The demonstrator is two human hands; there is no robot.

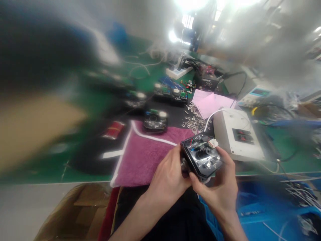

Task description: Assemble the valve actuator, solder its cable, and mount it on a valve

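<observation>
Both hands hold one black electronic device housing [200, 155], its open face turned up to show a circuit board, a round dark part in the middle, thin wires and a small white connector. My left hand [172, 170] is wrapped round its left side, with the fingers hidden beneath. On the right, my right hand [222, 180] grips the opposite edge, thumb along the near side and fingers by the white connector. The device is held tilted above the front edge of a purple towel [145, 157]. A similar black device [155, 121] lies at the towel's far edge.
More devices [179, 94] stand farther back. Loose metal rings [193, 124] and pins lie beside pink paper sheets [210, 102]. A white box [235, 140] with a cable stands right, a red packet [114, 130] left. Blue bins [263, 207] sit below the green table's edge.
</observation>
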